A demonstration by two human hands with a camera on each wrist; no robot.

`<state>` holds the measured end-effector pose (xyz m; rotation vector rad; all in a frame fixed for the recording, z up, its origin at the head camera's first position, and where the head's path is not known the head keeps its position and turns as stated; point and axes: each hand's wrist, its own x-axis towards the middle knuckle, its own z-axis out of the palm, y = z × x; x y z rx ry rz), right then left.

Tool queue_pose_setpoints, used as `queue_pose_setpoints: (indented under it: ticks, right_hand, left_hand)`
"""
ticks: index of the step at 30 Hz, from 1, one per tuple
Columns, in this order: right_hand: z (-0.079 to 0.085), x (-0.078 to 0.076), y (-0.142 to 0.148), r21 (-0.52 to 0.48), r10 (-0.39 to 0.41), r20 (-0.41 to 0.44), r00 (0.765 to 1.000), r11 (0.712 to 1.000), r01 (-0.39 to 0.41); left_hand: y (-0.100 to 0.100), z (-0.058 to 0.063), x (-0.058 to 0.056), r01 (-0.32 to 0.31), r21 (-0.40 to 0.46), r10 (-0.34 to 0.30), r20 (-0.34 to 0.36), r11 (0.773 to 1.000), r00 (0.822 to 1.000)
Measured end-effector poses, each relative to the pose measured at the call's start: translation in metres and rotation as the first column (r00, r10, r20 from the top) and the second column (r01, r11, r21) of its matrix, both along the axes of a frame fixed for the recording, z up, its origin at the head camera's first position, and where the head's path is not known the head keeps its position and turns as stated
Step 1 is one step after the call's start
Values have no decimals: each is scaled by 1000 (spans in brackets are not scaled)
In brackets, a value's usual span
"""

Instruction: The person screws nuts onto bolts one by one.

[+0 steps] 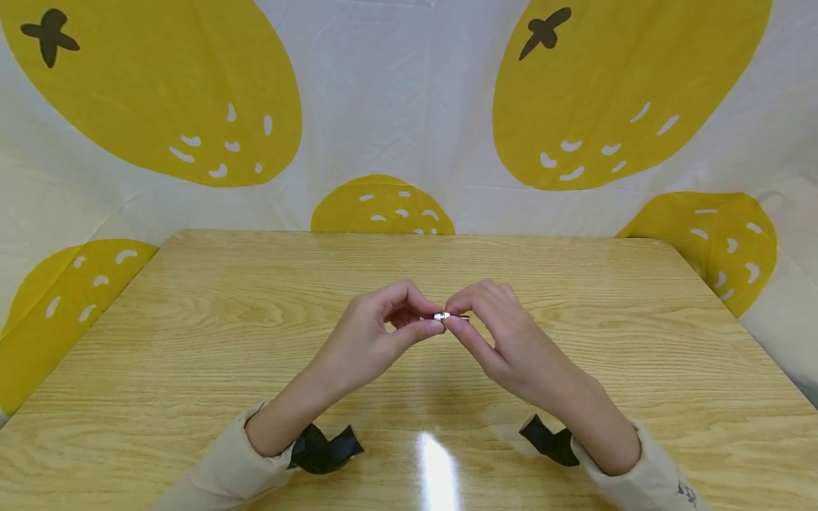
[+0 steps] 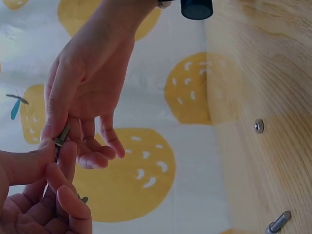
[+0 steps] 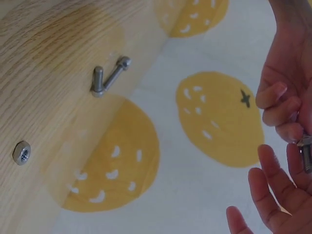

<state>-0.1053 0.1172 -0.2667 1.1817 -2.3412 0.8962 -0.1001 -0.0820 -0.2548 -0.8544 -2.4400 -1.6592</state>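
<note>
In the head view both hands meet over the middle of the table at a small silver bolt (image 1: pixel 465 319) with a nut (image 2: pixel 58 142) on its shank. My left hand (image 1: pixel 367 337) pinches the bolt's head end between thumb and forefinger. Thumb and forefinger of my right hand (image 1: pixel 505 330) pinch the nut from the other side. The threaded end (image 3: pixel 307 161) sticks out toward the right hand. The right hand's other fingers are spread loosely in the right wrist view. Fingertips cover part of the bolt.
A loose nut (image 3: pixel 21 152) lies on the wooden table (image 1: pixel 192 341). Two more bolts (image 3: pixel 114 78) sit close together near it, one standing and one lying. Behind the table hangs a white cloth (image 1: pixel 396 106) with yellow fruit prints.
</note>
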Motion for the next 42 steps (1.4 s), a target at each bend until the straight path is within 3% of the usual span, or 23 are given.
queue_pose_setpoints:
  ticks: [4,9,15,21,27,31,38,42]
  right_hand:
    - [-2,-3,2,13,-45,-73,996,999,46]
    - [-7,-11,5,48,-106,-215,971,992,119]
    - [-14,-20,9,131,-105,-289,952,980,148]
    - [-23,-27,15,301,-128,-288,949,929,217]
    - [-33,-32,19,396,-150,-266,952,884,250]
    - [-38,-34,23,423,-167,-245,955,868,260]
    - [-43,-37,26,446,-190,-206,960,855,265]
    - [-44,-38,27,456,-198,-187,962,850,264]
  left_hand:
    - [-4,-1,-5,-13,10,13,55,1000,998]
    - [-12,-6,-18,-66,0,66,123,998,990]
    - [-24,-14,-37,-151,-42,155,165,988,974]
    - [-36,-30,-58,-220,-146,246,194,964,950]
    - [-51,-47,-75,-257,-317,332,209,913,920]
    - [-60,-59,-83,-254,-399,351,193,881,916]
    - [-68,-72,-89,-204,-452,333,225,869,916]
    - [-69,-76,-92,-174,-504,321,219,846,921]
